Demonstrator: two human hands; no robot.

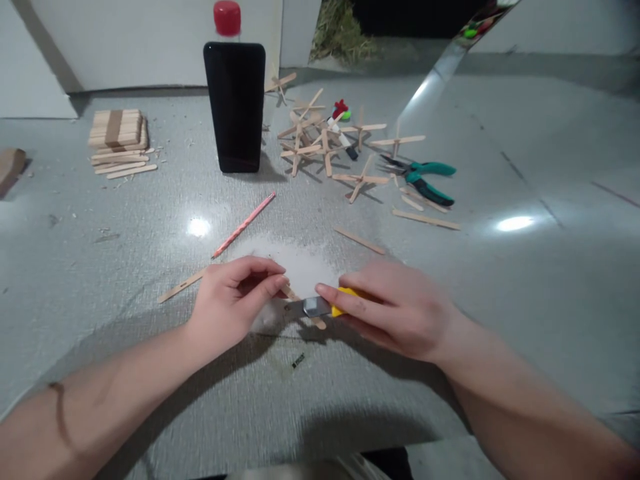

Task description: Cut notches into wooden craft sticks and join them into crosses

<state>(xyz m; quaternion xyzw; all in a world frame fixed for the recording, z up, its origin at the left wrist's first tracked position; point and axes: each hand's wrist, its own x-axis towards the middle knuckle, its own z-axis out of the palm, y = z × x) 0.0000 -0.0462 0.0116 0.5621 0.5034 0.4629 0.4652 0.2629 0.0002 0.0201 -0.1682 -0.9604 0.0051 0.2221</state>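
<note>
My left hand [233, 300] is closed in a pinch on a wooden craft stick [300, 303] that lies on the grey floor mat. My right hand [395, 307] grips a yellow utility knife [340, 308]; its metal blade [307, 307] rests across the stick between my two hands. My right forefinger presses along the top of the knife. A pale scuffed patch [305, 263] marks the mat just behind the stick.
A pink pencil [245, 223] and a loose stick [180, 287] lie left of centre. A dark bottle with a red cap [235, 100] stands behind. Crossed-stick pieces [320, 143], teal pliers [425, 180] and a stack of sticks [117, 130] lie farther back.
</note>
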